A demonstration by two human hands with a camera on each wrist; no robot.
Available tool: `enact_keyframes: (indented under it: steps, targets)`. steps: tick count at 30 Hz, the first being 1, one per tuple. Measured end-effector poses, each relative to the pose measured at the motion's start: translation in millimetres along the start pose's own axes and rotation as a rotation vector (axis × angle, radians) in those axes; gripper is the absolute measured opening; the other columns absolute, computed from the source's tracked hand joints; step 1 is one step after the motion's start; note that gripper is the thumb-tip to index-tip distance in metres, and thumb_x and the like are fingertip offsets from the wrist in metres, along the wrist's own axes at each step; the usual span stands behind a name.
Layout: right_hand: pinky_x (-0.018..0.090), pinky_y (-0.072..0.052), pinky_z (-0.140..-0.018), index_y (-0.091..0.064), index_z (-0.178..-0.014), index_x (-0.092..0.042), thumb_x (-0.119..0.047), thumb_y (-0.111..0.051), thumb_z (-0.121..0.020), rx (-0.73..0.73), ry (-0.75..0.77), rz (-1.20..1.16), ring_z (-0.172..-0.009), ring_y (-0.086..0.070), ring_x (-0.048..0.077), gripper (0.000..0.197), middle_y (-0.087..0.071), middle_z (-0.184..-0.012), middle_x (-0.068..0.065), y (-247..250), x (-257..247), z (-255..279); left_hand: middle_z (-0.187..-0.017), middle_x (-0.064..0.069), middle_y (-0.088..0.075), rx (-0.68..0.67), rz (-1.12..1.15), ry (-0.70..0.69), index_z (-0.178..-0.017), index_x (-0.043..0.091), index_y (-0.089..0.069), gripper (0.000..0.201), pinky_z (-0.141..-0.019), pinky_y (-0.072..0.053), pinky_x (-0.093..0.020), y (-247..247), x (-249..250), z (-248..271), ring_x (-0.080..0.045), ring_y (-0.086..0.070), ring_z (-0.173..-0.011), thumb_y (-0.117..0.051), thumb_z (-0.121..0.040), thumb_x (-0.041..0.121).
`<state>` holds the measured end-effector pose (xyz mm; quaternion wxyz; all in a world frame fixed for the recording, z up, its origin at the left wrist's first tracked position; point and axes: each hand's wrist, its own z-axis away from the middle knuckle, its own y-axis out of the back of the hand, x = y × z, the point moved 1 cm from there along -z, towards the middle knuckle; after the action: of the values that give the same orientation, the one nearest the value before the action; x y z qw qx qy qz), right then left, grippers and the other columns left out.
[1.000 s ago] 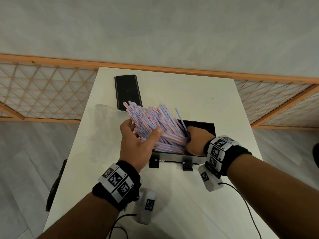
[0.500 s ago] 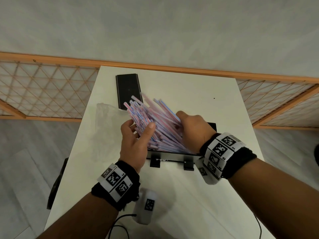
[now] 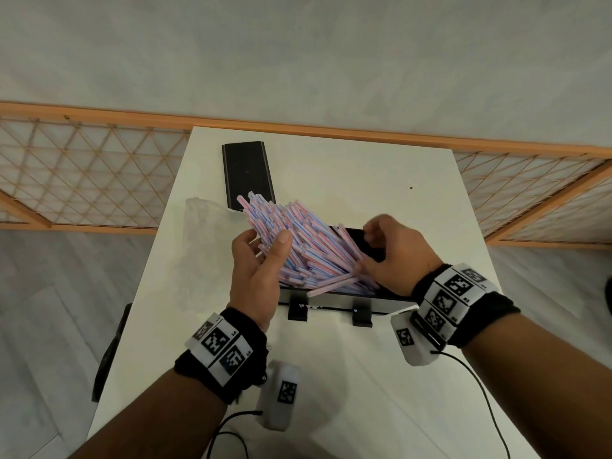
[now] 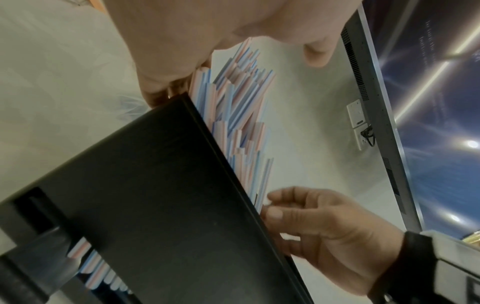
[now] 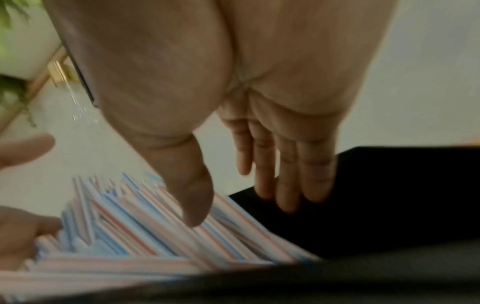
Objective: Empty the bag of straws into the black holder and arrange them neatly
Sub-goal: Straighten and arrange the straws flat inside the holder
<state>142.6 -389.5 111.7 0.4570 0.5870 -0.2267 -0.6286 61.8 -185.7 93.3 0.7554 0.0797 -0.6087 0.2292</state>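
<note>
A thick bundle of pink-and-blue striped straws [image 3: 308, 240] stands slanted in the black holder [image 3: 384, 294], its tops leaning up and to the left. My left hand [image 3: 265, 243] grips the bundle from the left, thumb across the front and fingers behind. My right hand [image 3: 367, 250] is at the bundle's right side over the holder, fingers loosely bent and holding nothing. In the left wrist view the straws [image 4: 239, 107] rise above the holder's wall [image 4: 155, 195], with the right hand [image 4: 324, 222] at its rim. The right wrist view shows relaxed fingers [image 5: 285, 195] above the straws [image 5: 155, 236].
The holder's flat black lid [image 3: 248, 173] lies at the back left of the white table [image 3: 364, 180]. The empty clear bag [image 3: 205, 223] lies left of the straws. A black cable [image 3: 490, 409] trails across the near right. A wooden lattice rail runs behind the table.
My right hand came up out of the holder, passed over the bundle and now sits at its right side. The left hand kept its grip and the straws stayed slanted.
</note>
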Motion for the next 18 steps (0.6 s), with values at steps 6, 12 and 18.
enact_keyframes:
  steps: [6, 12, 18]
  targets:
    - [0.03, -0.051, -0.083, -0.064, -0.116, -0.021, -0.024, -0.073, -0.078, -0.268, -0.075, 0.248, -0.1, -0.062, 0.023, 0.039, -0.066, -0.108, 0.0, -12.5, 7.7, 3.1, -0.111, 0.011, -0.062, -0.016, -0.019, -0.003, -0.134, 0.01, -0.04, 0.072, -0.071, -0.049, -0.003, -1.5, -2.4, 2.2, 0.017, -0.065, -0.086, -0.06, -0.078, 0.049]
    - [0.032, -0.046, -0.069, -0.057, -0.081, -0.02, -0.025, -0.062, -0.087, -0.209, 0.023, 0.331, -0.082, -0.059, 0.028, 0.009, -0.057, -0.077, -0.003, -20.7, 1.8, -4.7, -0.115, 0.008, -0.062, 0.018, -0.002, 0.015, -0.13, 0.015, -0.041, 0.07, -0.074, -0.051, -0.009, -1.7, 0.5, 0.4, 0.009, -0.066, -0.092, -0.06, -0.075, 0.053]
    - [0.027, -0.034, -0.071, -0.061, -0.099, -0.017, -0.032, -0.065, -0.09, -0.084, 0.142, 0.239, -0.082, -0.05, 0.021, 0.018, -0.054, -0.085, -0.003, -12.0, -11.9, -6.5, -0.127, 0.0, -0.059, 0.069, -0.033, 0.084, -0.136, 0.016, -0.041, 0.096, -0.092, -0.05, -0.023, 5.9, -5.7, -4.6, -0.009, -0.061, -0.113, -0.07, -0.068, 0.077]
